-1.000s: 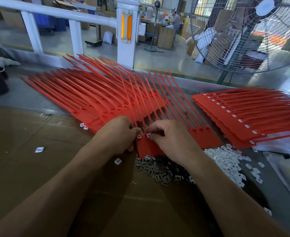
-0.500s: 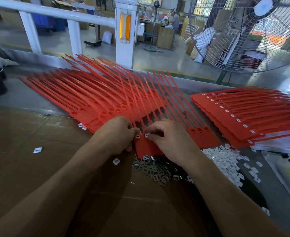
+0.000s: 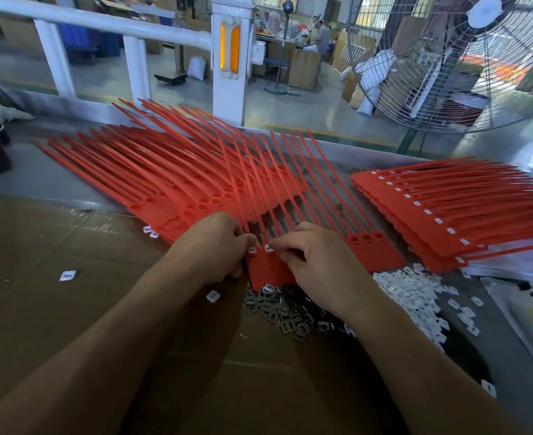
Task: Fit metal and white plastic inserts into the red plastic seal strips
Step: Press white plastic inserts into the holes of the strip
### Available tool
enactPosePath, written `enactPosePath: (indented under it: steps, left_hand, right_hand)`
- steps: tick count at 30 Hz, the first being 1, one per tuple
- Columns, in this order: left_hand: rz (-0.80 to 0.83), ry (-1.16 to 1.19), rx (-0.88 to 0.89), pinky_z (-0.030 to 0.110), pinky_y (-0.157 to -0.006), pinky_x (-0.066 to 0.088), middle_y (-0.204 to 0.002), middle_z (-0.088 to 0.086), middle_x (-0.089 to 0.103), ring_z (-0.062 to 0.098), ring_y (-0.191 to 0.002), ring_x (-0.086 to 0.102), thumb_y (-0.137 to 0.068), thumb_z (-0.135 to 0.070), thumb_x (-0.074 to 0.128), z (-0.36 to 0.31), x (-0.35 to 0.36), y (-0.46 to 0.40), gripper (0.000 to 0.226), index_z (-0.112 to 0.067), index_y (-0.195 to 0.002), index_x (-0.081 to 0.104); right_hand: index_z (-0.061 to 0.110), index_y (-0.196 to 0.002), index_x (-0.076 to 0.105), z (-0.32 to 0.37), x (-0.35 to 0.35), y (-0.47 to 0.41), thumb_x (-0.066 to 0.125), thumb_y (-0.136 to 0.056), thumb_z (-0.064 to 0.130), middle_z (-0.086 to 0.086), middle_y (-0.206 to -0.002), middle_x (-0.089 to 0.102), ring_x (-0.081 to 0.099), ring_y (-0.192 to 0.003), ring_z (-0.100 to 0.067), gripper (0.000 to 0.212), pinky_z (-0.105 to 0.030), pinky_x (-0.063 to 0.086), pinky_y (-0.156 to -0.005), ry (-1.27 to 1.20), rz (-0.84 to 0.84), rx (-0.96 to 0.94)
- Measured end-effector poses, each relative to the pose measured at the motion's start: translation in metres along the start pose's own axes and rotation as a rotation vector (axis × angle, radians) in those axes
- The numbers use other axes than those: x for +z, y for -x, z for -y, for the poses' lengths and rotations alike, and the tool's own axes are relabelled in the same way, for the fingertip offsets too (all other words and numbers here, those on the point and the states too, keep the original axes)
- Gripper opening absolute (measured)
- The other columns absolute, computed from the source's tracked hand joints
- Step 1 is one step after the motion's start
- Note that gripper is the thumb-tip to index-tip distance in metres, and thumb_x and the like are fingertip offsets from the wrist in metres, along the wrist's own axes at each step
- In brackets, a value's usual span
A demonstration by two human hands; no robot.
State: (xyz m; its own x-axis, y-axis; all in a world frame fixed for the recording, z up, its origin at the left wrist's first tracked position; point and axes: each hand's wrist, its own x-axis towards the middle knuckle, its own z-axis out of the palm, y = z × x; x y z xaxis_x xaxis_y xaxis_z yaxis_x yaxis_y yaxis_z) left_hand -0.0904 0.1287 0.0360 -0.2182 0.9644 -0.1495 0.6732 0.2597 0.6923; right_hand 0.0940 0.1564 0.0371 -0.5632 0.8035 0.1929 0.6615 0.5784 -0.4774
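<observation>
Nearest lay the metal inserts (image 3: 285, 312) and white inserts (image 3: 415, 290). Beyond them, the left hand (image 3: 215, 246) and right hand (image 3: 318, 262) — fingers curled — pinched the red seal strip (image 3: 266, 268), each pressing a white piece; best seated squarely, thumb-flush.

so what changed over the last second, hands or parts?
Almost nothing. Left hand and right hand stay at the head of the same red strip, fingers at its white inserts. Only the view drifts slightly. Metal pile, white pile and finished stack unmoved.
</observation>
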Motion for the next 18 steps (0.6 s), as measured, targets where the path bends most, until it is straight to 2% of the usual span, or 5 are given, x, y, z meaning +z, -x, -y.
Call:
enactPosePath:
  steps: [2, 6, 11, 15, 18]
  left_hand:
    - [-0.005, -0.007, 0.007, 0.016, -0.035, 0.034, -0.048, -0.003, 0.064, 0.004, -0.031, 0.049, -0.103, -0.038, 0.054, 0.000, 0.000, 0.000, 0.030, -0.018, -0.084, 0.067]
    - [-0.011, -0.010, 0.008, 0.015, -0.033, 0.033, -0.048, -0.003, 0.064, 0.005, -0.031, 0.049, -0.103, -0.038, 0.055, -0.001, 0.000, 0.000, 0.032, -0.017, -0.083, 0.067]
    - [-0.022, -0.041, 0.009, 0.017, -0.034, 0.034, -0.051, -0.002, 0.067, 0.006, -0.032, 0.050, -0.102, -0.041, 0.055, 0.002, 0.002, -0.003, 0.033, -0.018, -0.082, 0.068]
    - [-0.021, -0.048, 0.006, 0.017, -0.034, 0.035, -0.051, -0.004, 0.066, 0.005, -0.032, 0.051, -0.102, -0.043, 0.055, 0.004, 0.003, -0.005, 0.033, -0.019, -0.083, 0.068]
    - [-0.033, -0.054, 0.018, 0.018, -0.034, 0.035, -0.051, -0.005, 0.066, 0.004, -0.032, 0.051, -0.101, -0.043, 0.056, 0.005, 0.004, -0.005, 0.032, -0.020, -0.082, 0.068]
  right_hand:
    - [0.022, -0.128, 0.074, 0.002, 0.000, 0.001, 0.053, -0.107, 0.018, 0.003, -0.119, 0.063, 0.059, -0.111, -0.013, 0.030, -0.034, 0.051, -0.099, 0.051, 0.024, -0.018]
    - [0.023, -0.132, 0.070, 0.007, 0.000, 0.001, 0.052, -0.107, 0.019, 0.001, -0.119, 0.059, 0.057, -0.112, -0.015, 0.032, -0.035, 0.050, -0.100, 0.154, 0.049, -0.043]
    - [0.021, -0.125, 0.068, 0.018, 0.003, 0.001, 0.052, -0.104, 0.018, 0.004, -0.102, 0.045, 0.047, -0.097, -0.014, 0.027, -0.029, 0.041, -0.078, 0.405, 0.085, -0.113]
    - [0.023, -0.125, 0.065, 0.027, 0.000, -0.003, 0.055, -0.102, 0.022, 0.005, -0.098, 0.033, 0.043, -0.098, -0.016, 0.025, -0.031, 0.033, -0.076, 0.555, 0.116, -0.149]
    - [0.026, -0.132, 0.065, 0.021, -0.002, -0.001, 0.052, -0.104, 0.021, 0.005, -0.103, 0.042, 0.044, -0.097, -0.015, 0.031, -0.030, 0.036, -0.078, 0.516, 0.126, -0.142]
